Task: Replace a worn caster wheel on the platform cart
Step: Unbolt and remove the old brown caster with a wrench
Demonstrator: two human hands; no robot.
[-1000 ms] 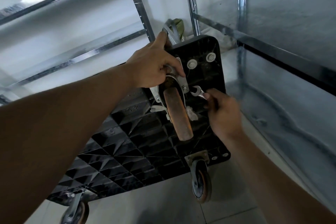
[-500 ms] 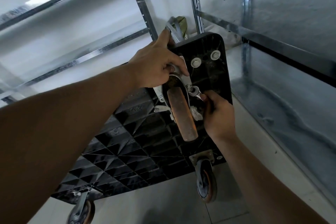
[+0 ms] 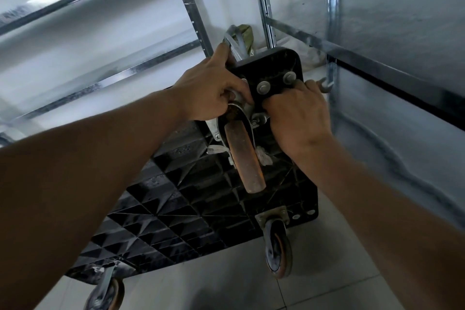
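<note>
Right hand (image 3: 297, 118) has swung up beside the caster, fingers curled tight round the wrench (image 3: 325, 85), whose free end now pokes past the knuckles. The bolt is likely mid-turn. Left hand (image 3: 211, 93) grips the bracket (image 3: 247, 109), steadying the worn wheel (image 3: 245, 156), which is still mounted on the upturned cart (image 3: 176, 209).

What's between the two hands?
In the head view, between the left hand and the right hand holding a wrench sit the caster's metal bracket and a round washer on the black cart.

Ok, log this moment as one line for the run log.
left hand: grips caster | right hand: holds wrench at caster base | cart: tipped up, underside out | caster: mounted
</note>
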